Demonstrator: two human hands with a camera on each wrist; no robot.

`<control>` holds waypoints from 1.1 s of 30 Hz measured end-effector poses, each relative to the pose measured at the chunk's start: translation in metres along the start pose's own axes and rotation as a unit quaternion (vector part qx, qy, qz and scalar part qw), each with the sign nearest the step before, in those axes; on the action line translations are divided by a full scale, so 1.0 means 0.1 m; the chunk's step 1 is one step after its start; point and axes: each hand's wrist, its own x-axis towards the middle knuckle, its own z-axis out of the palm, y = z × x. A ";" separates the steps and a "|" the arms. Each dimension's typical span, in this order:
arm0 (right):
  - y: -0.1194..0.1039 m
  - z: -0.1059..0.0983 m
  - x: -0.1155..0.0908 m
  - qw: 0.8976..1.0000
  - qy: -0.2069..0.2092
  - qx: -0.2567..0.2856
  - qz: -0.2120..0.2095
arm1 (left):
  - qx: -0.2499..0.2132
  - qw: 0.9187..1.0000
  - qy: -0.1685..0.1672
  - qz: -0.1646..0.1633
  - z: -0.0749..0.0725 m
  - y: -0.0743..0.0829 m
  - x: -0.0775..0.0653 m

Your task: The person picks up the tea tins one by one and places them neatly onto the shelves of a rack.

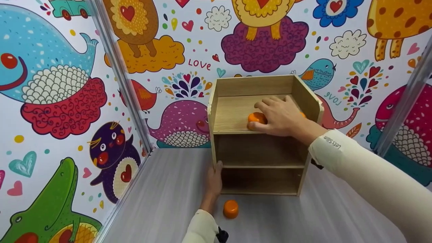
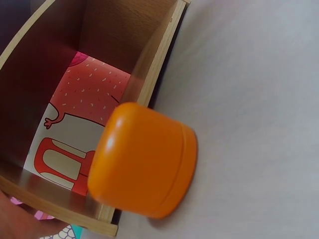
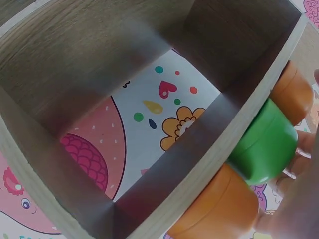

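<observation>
A small wooden shelf unit (image 1: 260,166) stands against the back wall. My left hand (image 1: 213,180) grips its left side panel low down, thumb at the front edge. Over the top shelf, my right hand (image 1: 281,116) holds an orange round container (image 1: 257,118) between thumb and fingers. In the right wrist view a green container (image 3: 266,144) sits between that orange container (image 3: 219,206) and another orange one (image 3: 293,94); from the head, the palm hides the green one. A further orange container (image 1: 231,209) rests on the table before the unit, near my left wrist.
The two lower compartments of the unit face me. Grey table surface (image 1: 168,189) extends on both sides. Cartoon-printed panels (image 1: 189,30) close off the back and sides, with metal posts (image 1: 118,67) at the corners.
</observation>
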 end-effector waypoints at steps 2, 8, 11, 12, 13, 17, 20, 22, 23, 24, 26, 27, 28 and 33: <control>0.02 -0.03 -0.03 1.000 0.007 -0.001 -0.005 | 0.003 1.000 0.005 -0.002 0.01 0.01 -0.01; 0.06 -0.15 -0.14 0.998 0.061 -0.014 -0.027 | 0.012 1.000 0.016 -0.009 0.03 -0.04 0.02; 0.05 -0.21 -0.22 0.993 0.113 -0.003 -0.043 | 0.000 1.000 0.006 0.012 0.02 -0.07 0.03; 0.05 -0.23 -0.26 0.990 0.131 0.005 -0.047 | -0.003 1.000 0.000 0.021 0.01 -0.07 0.03; 0.04 -0.25 -0.29 0.988 0.148 0.012 -0.050 | -0.008 1.000 -0.007 0.028 0.00 -0.06 0.03; 0.02 -0.27 -0.44 0.978 0.196 0.042 -0.057 | 0.000 0.999 -0.019 0.027 0.00 -0.13 0.07; 0.01 -0.25 -0.54 0.973 0.215 0.048 -0.062 | 0.006 1.000 -0.016 0.016 0.00 -0.27 0.15; -0.01 -0.23 -0.59 0.971 0.223 0.048 -0.065 | 0.008 1.000 -0.012 0.011 0.01 -0.36 0.20; -0.01 -0.22 -0.62 0.971 0.227 0.046 -0.066 | 0.009 1.000 -0.012 0.011 0.00 -0.38 0.20; -0.01 -0.21 -0.64 0.970 0.230 0.045 -0.067 | 0.008 1.000 -0.014 0.008 0.00 -0.39 0.21; -0.02 -0.18 -0.69 0.969 0.235 0.046 -0.069 | 0.010 1.000 -0.015 0.003 -0.01 -0.40 0.21; -0.03 -0.16 -0.71 0.968 0.236 0.047 -0.069 | 0.009 1.000 -0.018 0.004 -0.01 -0.39 0.20; -0.03 -0.14 -0.73 0.968 0.237 0.048 -0.069 | 0.008 1.000 -0.020 0.004 -0.01 -0.39 0.20; -0.07 -0.03 -0.86 0.969 0.231 0.051 -0.072 | 0.013 1.000 -0.019 0.002 -0.01 -0.37 0.18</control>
